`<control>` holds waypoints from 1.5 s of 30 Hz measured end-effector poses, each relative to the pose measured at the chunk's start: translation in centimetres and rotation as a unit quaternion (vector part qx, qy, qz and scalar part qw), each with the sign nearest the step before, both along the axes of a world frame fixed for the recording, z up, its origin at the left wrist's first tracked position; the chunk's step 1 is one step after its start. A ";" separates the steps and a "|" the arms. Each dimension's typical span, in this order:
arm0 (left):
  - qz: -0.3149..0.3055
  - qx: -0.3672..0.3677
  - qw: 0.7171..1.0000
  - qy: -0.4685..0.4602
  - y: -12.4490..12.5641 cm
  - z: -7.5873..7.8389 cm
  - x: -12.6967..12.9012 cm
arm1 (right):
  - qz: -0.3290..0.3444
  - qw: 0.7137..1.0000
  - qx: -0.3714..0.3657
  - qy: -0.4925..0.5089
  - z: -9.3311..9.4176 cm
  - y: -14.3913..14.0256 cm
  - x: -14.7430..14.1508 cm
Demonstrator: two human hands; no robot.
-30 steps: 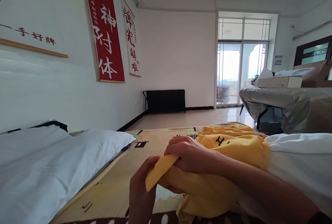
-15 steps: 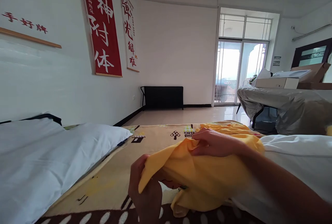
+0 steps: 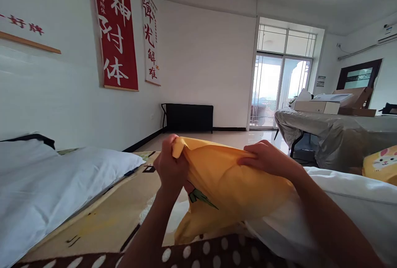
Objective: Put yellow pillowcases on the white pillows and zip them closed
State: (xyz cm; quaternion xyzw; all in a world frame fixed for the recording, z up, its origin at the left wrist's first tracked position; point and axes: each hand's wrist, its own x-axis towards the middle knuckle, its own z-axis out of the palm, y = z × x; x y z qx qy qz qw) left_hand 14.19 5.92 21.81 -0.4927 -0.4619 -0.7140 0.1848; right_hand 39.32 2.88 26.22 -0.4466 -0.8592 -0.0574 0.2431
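A yellow pillowcase (image 3: 223,173) with a printed green patch is stretched between my two hands above the bed. My left hand (image 3: 173,160) is closed on its far left corner, which folds over the fingers. My right hand (image 3: 266,158) pinches its upper edge further right. A white pillow (image 3: 350,189) lies at the right, its near end running up to the yellow cloth. Whether the pillow reaches inside the case is hard to see, as my right forearm and the cloth cover that part.
Another white pillow (image 3: 77,181) lies at the left on the patterned bedspread (image 3: 111,222), which has a brown dotted border. Yellow printed fabric (image 3: 381,164) shows at the right. Beyond stand a plastic-covered table (image 3: 341,131) with boxes (image 3: 316,106) and a black folded panel (image 3: 189,118) by the wall.
My left hand has risen with the pillowcase corner, and the cloth is now lifted and pulled tauter between both hands. The view has turned slightly right, bringing the printed yellow fabric into sight.
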 end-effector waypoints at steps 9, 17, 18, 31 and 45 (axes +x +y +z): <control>-0.009 0.000 1.000 0.029 -2.4 5.5 2.5 | 0.054 0.997 -0.013 0.043 0.3 -1.4 -0.5; -0.024 0.026 0.999 -0.009 -2.7 4.9 5.3 | -0.008 1.000 0.020 -0.003 -2.4 -0.9 -2.5; -0.015 0.026 1.000 0.003 -2.6 4.5 4.9 | -0.011 0.999 0.031 0.005 -2.5 -0.8 -2.1; -0.069 -0.010 0.997 0.034 -5.1 4.2 2.0 | -0.125 0.978 0.156 0.063 -0.7 -0.5 -0.2; -0.281 -0.132 0.916 -0.254 -3.9 -6.2 3.5 | -0.054 0.982 0.171 0.060 -2.8 0.3 -2.1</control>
